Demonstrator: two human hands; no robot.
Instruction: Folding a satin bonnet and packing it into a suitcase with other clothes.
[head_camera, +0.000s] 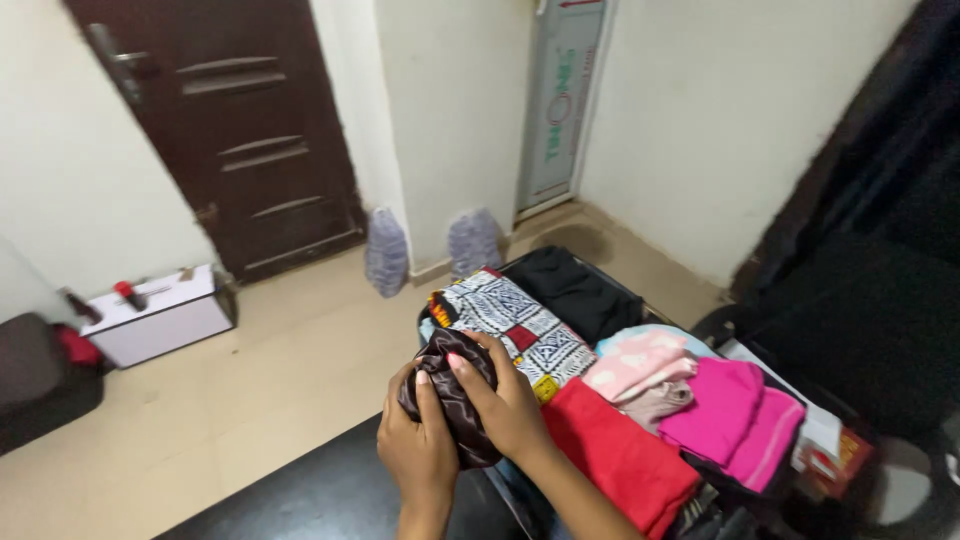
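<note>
Both hands clasp a dark brown satin bundle (455, 395) at the near corner of an open suitcase (600, 290). The left hand (418, 448) cups it from below and the side, fingers closed on the cloth; the right hand (505, 405) wraps over its front, fingers curled tight on the shiny fabric. The bundle sits just above the suitcase edge, touching a black-and-white patterned cloth (520, 325). Beside that lies a red garment (620, 455), then pale pink cloth (640, 365) and bright pink folded pieces (730, 415); a black garment (575, 285) fills the far end. On the tiled floor (250, 400) stand a white box (165, 315) by a dark door (240, 120) and two wrapped bottle packs (387, 250) against the wall
</note>
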